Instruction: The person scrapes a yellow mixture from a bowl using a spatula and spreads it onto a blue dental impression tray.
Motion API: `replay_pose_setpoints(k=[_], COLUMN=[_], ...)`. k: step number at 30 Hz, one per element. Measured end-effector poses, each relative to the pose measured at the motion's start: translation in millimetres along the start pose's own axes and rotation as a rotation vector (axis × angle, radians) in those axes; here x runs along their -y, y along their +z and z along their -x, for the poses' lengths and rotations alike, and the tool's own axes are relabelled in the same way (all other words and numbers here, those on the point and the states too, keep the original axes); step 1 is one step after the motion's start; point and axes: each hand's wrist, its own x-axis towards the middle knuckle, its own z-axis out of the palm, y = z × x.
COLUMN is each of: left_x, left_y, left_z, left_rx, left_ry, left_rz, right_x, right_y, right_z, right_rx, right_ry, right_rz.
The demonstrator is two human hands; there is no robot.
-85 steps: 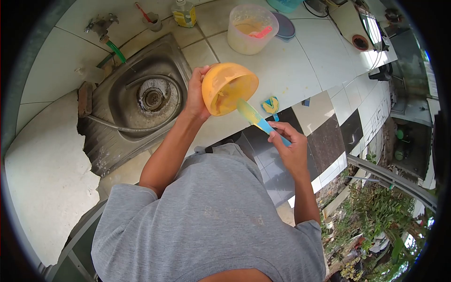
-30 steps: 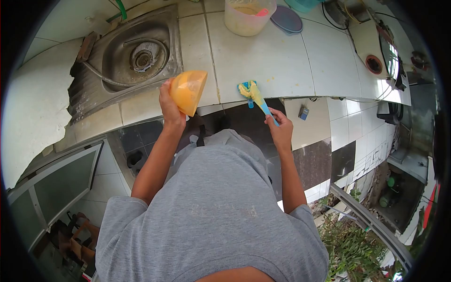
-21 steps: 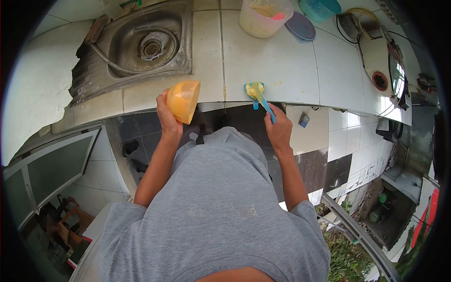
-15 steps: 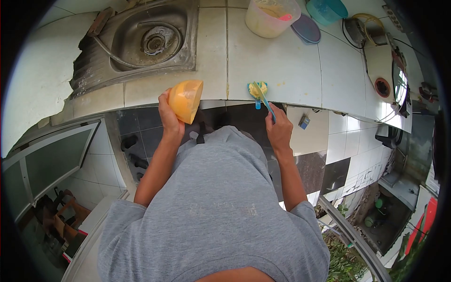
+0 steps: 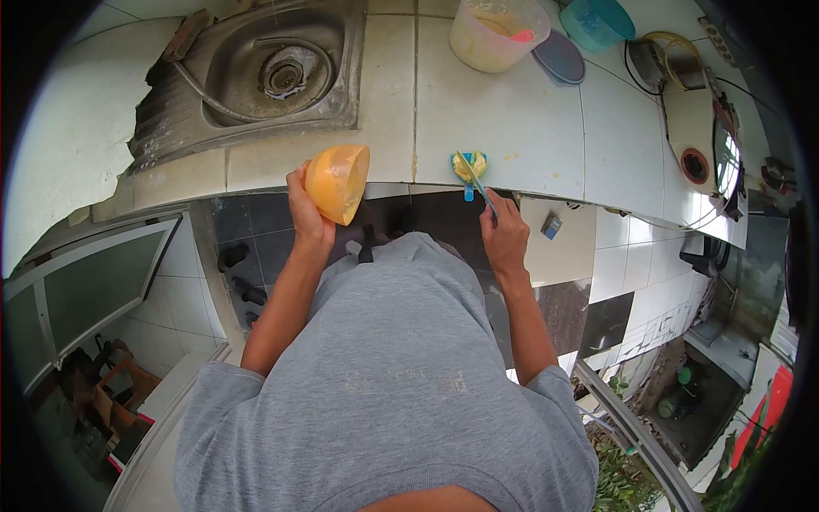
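The orange bowl is held tipped on its side at the front edge of the white tiled table, its opening facing right and its inside smeared with pale batter; the left hand grips it from below and behind, fingers clenched around the rim and base. To the right, the right hand has its fingers closed on the handle of a blue spatula, whose blade reaches up and left to a small blue mould sitting on the table right at its front edge; the mould holds a lump of yellow batter and the spatula blade touches it. The bowl and the mould are near each other but apart, with a tile joint between them. Farther back on the table stands a translucent tub with batter and a pink utensil inside, a dark round lid just beside it on the right, and a teal container beyond that. At the table's back left is a steel sink with a round drain, and the surface left of the sink is broken along a jagged edge. The person wears a grey shirt
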Motion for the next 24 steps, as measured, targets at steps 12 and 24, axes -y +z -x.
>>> replay_pose_setpoints(k=[12, 24], left_x=[25, -12], left_y=[38, 28], left_z=[-6, -47], left_rx=[0.112, 0.1], left_ry=[-0.459, -0.333], left_rz=[0.481, 0.481], right_x=[99, -7], right_y=[-1, -47], right_z=[-23, 4], right_rx=[0.0, -0.021], right_ry=[-0.253, 0.082], right_rz=[-0.427, -0.082])
